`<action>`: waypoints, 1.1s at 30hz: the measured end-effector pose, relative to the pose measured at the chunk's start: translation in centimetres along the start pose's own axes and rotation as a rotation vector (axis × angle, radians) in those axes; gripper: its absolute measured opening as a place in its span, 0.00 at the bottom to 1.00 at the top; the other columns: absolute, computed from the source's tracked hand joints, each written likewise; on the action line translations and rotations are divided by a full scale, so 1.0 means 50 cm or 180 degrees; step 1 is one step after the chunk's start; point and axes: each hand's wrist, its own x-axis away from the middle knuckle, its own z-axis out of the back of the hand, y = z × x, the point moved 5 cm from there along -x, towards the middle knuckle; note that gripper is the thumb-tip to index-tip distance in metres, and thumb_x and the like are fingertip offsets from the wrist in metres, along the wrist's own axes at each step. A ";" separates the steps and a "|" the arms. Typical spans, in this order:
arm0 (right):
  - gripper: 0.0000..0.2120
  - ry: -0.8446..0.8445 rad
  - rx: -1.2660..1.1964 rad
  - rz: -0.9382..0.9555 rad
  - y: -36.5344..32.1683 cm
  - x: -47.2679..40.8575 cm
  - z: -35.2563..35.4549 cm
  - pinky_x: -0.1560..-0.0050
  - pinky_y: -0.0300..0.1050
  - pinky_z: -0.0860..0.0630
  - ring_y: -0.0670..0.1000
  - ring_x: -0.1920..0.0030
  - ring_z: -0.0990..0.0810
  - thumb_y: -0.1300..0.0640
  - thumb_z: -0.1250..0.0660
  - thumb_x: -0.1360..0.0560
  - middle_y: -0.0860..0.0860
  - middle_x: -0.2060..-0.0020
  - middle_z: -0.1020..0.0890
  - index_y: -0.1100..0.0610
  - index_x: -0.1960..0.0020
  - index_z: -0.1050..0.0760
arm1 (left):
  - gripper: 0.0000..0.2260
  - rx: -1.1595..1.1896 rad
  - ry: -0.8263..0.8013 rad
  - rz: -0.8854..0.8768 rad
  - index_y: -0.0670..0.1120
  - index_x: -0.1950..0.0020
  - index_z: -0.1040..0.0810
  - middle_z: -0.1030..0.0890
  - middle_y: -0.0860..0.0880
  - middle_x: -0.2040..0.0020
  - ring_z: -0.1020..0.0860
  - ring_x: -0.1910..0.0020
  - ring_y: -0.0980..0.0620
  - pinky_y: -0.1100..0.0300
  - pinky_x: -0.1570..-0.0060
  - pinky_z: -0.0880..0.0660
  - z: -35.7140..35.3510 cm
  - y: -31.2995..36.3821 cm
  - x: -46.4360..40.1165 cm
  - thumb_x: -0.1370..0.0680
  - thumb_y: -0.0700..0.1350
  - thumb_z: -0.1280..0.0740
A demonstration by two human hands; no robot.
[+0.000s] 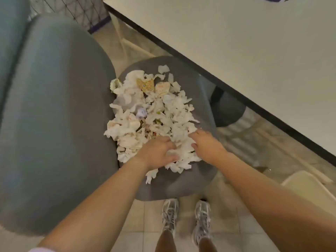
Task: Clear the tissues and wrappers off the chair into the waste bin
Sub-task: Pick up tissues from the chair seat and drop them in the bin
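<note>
Grey chair seat (181, 186), round, under a heap of white tissues (154, 113) spread from the far edge to the near middle. Mixed into the heap: a yellow printed wrapper (145, 84) and a pale wrapper (162, 88) side by side near the far end, a small bluish crumpled scrap (141, 112) near the centre.

Left hand (157, 150) at the near end of the heap, palm down, fingers curled into the tissues, gripping a bunch. Right hand (206, 144) just beside it, also on the near tissues, fingers bent down into the paper; whether it has a full hold, cannot tell.

Chair back (51, 115), grey-green, to the left. White table (236, 51) with dark edge runs diagonally at right. A mesh bin (76, 11) stands at top left beyond the chair back, well apart from the heap; its contents not readable. Two grey sneakers (187, 219) on tiled floor (138, 220) below the seat.
</note>
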 end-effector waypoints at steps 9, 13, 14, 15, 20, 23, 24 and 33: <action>0.21 -0.0203 -0.0133 -0.0308 0.031 -0.086 -0.117 0.36 0.52 0.32 0.57 0.33 0.39 0.63 0.42 0.22 0.55 0.32 0.36 0.56 0.30 0.37 | 0.22 -0.1245 -0.0568 -0.0707 0.48 0.33 0.33 0.33 0.45 0.36 0.35 0.38 0.44 0.46 0.48 0.26 -0.169 -0.014 -0.056 0.26 0.44 0.33; 0.14 -0.0074 -0.0077 -0.0451 0.035 -0.097 -0.129 0.43 0.46 0.31 0.57 0.38 0.34 0.68 0.43 0.24 0.57 0.40 0.31 0.63 0.39 0.31 | 0.16 -0.1533 -0.0264 -0.1138 0.45 0.39 0.28 0.35 0.45 0.32 0.33 0.40 0.43 0.49 0.56 0.26 -0.168 -0.015 -0.050 0.26 0.35 0.37; 0.13 -0.0047 -0.0096 -0.0468 0.037 -0.098 -0.129 0.45 0.44 0.31 0.57 0.40 0.33 0.69 0.42 0.25 0.58 0.41 0.31 0.64 0.41 0.30 | 0.16 -0.1600 -0.0296 -0.1278 0.46 0.38 0.28 0.38 0.46 0.29 0.34 0.39 0.43 0.49 0.54 0.28 -0.169 -0.015 -0.047 0.25 0.35 0.38; 0.12 -0.0013 -0.0107 -0.0470 0.037 -0.099 -0.128 0.48 0.43 0.32 0.57 0.41 0.32 0.70 0.42 0.25 0.58 0.42 0.30 0.65 0.43 0.29 | 0.16 -0.1655 -0.0385 -0.1392 0.46 0.38 0.27 0.39 0.47 0.28 0.35 0.39 0.44 0.50 0.52 0.29 -0.171 -0.015 -0.044 0.24 0.35 0.39; 0.09 0.0294 -0.0221 -0.0465 0.035 -0.088 -0.103 0.55 0.44 0.33 0.56 0.50 0.28 0.73 0.42 0.27 0.59 0.46 0.29 0.63 0.51 0.29 | 0.11 -0.1613 -0.0401 -0.1964 0.51 0.61 0.21 0.19 0.55 0.60 0.25 0.60 0.53 0.63 0.69 0.30 -0.166 -0.003 -0.034 0.39 0.44 0.23; 0.08 0.0532 -0.0534 -0.0451 0.034 -0.072 -0.086 0.52 0.48 0.30 0.60 0.49 0.25 0.71 0.42 0.26 0.62 0.49 0.24 0.66 0.50 0.26 | 0.16 -0.1174 -0.0042 -0.1939 0.46 0.59 0.25 0.22 0.49 0.66 0.25 0.64 0.49 0.59 0.72 0.26 -0.134 0.007 -0.017 0.41 0.37 0.24; 0.09 0.0574 -0.0668 -0.0463 0.032 -0.063 -0.080 0.50 0.48 0.30 0.60 0.48 0.25 0.70 0.41 0.26 0.62 0.49 0.23 0.67 0.49 0.25 | 0.17 -0.1071 0.0047 -0.1904 0.46 0.55 0.25 0.22 0.48 0.64 0.26 0.63 0.48 0.59 0.72 0.26 -0.119 0.012 -0.009 0.40 0.36 0.25; 0.22 0.0958 -0.0971 -0.0253 -0.006 0.015 -0.027 0.42 0.51 0.29 0.62 0.42 0.27 0.74 0.44 0.28 0.62 0.45 0.23 0.62 0.38 0.25 | 0.13 0.0102 0.0483 -0.0782 0.45 0.43 0.25 0.30 0.43 0.49 0.30 0.55 0.48 0.60 0.61 0.36 0.010 -0.007 0.026 0.24 0.40 0.44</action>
